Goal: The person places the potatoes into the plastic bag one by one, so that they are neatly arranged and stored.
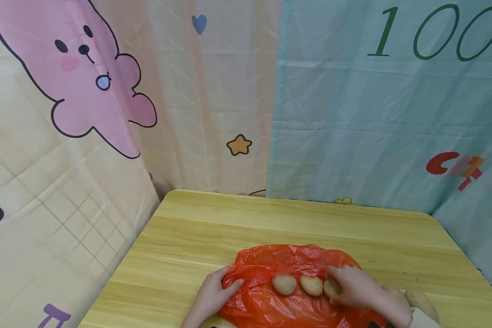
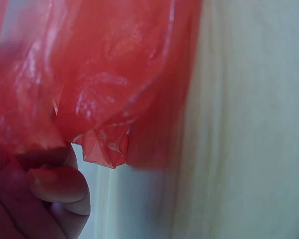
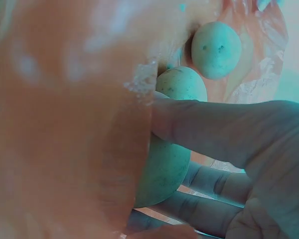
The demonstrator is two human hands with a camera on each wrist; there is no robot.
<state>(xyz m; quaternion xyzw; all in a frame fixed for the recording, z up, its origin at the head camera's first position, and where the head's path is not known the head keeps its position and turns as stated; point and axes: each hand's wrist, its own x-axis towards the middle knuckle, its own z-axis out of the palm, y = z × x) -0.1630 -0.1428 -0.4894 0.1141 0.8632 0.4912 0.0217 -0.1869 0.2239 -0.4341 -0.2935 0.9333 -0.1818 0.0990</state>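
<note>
A red plastic bag lies spread on the table, with a row of three potatoes on it. The left potato and the middle potato sit free of both hands. My right hand grips the rightmost potato, thumb on one side and fingers on the other; in the right wrist view that potato is partly covered by the bag film. At the bag's left edge, my left hand holds the plastic, its curled fingers against the film in the left wrist view.
Two more potatoes, one of them a long potato, lie on the wooden table beside my right forearm. Part of another potato shows at the bottom edge. Printed curtains hang behind and beside the table.
</note>
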